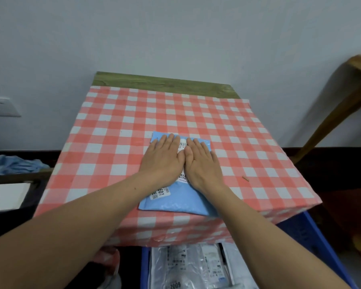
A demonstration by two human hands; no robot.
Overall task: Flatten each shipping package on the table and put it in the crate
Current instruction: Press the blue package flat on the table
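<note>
Blue bubble mailer (175, 202) lies at the gingham-covered table's (133, 113) 6 o'clock edge. Left hand (163, 159) and right hand (202, 161) lie side by side, fingers straight, palms pressing its middle, presumably to expel air. Blue crate (317, 243) sits below at 5 o'clock, within easy reach.

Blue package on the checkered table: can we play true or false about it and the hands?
1. The left hand and right hand both press flat on the blue bubble mailer. True.
2. The mailer is inside the blue crate. False: it lies on the checked tablecloth.
3. The crate is empty. False: grey plastic packages lie in it.
4. The tablecloth is red and white. True.
</note>
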